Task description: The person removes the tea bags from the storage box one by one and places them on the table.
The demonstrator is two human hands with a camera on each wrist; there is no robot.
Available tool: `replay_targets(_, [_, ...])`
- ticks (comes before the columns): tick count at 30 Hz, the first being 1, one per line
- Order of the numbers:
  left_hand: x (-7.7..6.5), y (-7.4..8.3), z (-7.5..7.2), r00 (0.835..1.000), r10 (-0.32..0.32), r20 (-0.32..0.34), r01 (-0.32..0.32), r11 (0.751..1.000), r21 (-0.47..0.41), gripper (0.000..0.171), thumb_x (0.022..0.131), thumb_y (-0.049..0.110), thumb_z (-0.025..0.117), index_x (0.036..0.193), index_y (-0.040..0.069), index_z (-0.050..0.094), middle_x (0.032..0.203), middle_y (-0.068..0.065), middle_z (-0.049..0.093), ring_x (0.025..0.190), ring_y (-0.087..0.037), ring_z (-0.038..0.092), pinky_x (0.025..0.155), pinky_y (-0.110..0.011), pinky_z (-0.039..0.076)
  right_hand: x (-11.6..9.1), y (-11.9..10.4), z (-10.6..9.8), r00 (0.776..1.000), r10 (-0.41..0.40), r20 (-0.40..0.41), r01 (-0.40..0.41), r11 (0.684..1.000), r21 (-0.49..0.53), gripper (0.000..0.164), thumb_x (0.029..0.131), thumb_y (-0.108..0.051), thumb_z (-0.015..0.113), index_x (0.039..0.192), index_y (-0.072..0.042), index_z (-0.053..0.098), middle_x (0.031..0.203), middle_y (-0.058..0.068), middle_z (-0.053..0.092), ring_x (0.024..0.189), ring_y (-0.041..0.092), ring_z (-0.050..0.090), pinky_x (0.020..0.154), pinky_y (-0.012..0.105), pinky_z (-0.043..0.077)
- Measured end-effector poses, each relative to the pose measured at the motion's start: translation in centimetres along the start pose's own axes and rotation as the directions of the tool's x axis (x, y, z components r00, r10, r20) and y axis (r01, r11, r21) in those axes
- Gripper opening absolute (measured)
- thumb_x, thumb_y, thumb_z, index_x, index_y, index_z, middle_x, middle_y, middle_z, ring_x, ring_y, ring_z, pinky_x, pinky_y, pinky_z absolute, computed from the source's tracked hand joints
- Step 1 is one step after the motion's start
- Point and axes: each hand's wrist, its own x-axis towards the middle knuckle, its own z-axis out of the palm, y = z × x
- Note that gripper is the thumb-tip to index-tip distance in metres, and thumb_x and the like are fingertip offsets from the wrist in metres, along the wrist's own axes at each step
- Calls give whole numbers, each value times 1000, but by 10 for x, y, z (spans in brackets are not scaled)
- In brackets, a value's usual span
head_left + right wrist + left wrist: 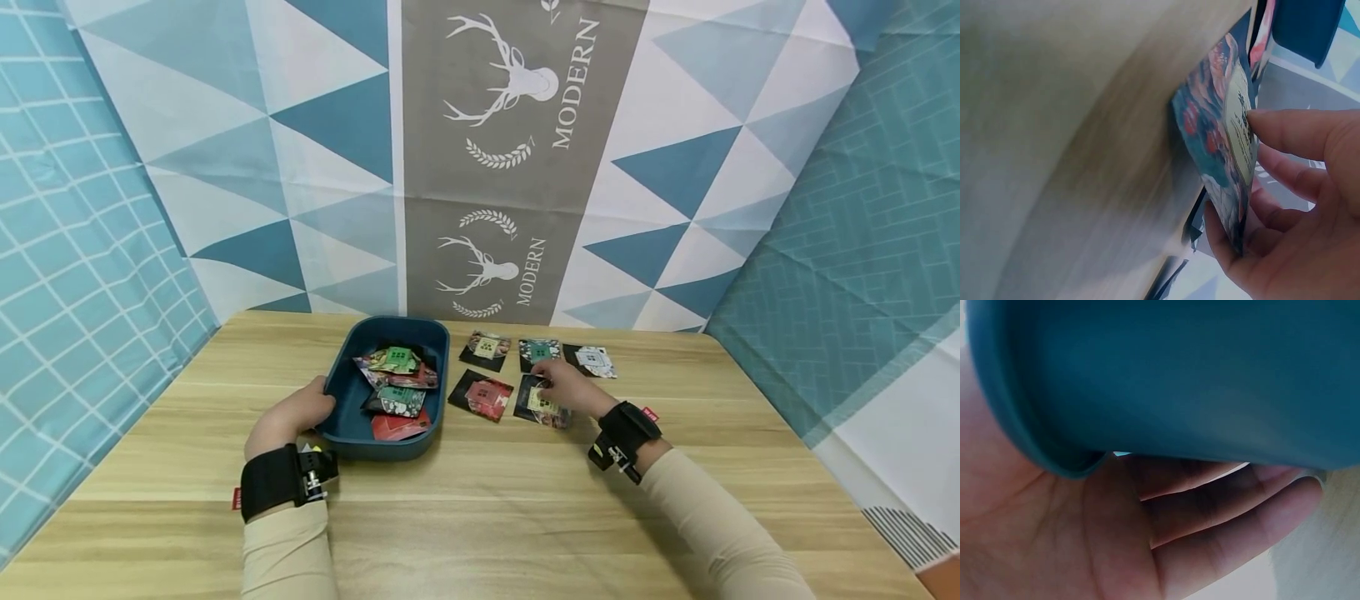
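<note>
A dark blue plastic box (378, 451) stands left of centre on the table, with several colourful sachets (399, 400) inside. My left hand (294, 410) grips its left side; in the left wrist view the rim lies against the palm and the fingers stretch along the outer wall (1197, 381). Right of the box, my right hand (566, 389) pinches a patterned sachet with a pale yellow label (553, 413). In the right wrist view the thumb is on the label of this sachet (1210, 134), and the other fingers are at its edge and partly hidden behind it.
Around the right hand lie more sachets: a red-labelled one (482, 395), a yellow-labelled one (486, 350), a green-labelled one (538, 352) and a white-labelled one (590, 361). A patterned cloth (337, 167) hangs behind the wooden table (480, 525), with blue-green cloths on either side.
</note>
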Motion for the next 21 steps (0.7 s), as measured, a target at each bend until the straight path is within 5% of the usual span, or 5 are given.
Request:
replay_targets(6, [1, -2, 0, 1000, 6, -5, -6, 1000, 10, 49, 93, 5, 24, 136, -15, 14, 121, -36, 37, 97, -38, 51, 75, -41, 50, 9, 21, 12, 999, -45, -20, 43, 996, -79, 44, 91, -26, 60, 130, -12, 48, 129, 12, 48, 112, 22, 50, 85, 30, 45])
replay_targets(11, [1, 0, 0, 1000, 2, 4, -2, 1000, -9, 50, 94, 6, 22, 138, -14, 10, 124, -37, 33, 98, -40, 49, 74, -43, 51, -13, -46, -9, 997, 72, -26, -73, 995, -71, 33, 93, -25, 56, 124, -15, 53, 126, 10, 49, 114, 21, 49, 91, 32, 43])
replay_targets(15, [1, 1, -1, 1000, 0, 6, 0, 1000, -10, 50, 94, 6, 22, 138, -14, 9, 126, -38, 32, 98, -41, 49, 74, -44, 51, -6, -20, 4, 998, 14, -66, -25, 986, -164, 32, 94, -34, 52, 124, -23, 52, 121, 2, 50, 109, 16, 50, 86, 32, 44])
replay_targets(18, [1, 0, -1, 1000, -2, 9, 2, 1000, -13, 50, 95, 6, 22, 138, -14, 9, 125, -37, 31, 98, -41, 49, 75, -43, 51, 11, 34, 23, 997, -33, -64, 20, 981, -194, 37, 92, -37, 54, 127, -24, 50, 122, 2, 50, 109, 18, 50, 85, 33, 45])
replay_targets(21, [2, -1, 0, 1000, 0, 7, 0, 1000, -11, 49, 95, 6, 22, 138, -14, 10, 124, -37, 33, 97, -40, 50, 74, -43, 51, 11, 37, 25, 996, -61, -69, 46, 979, -197, 35, 93, -34, 54, 125, -20, 52, 121, 6, 51, 109, 19, 50, 86, 31, 43])
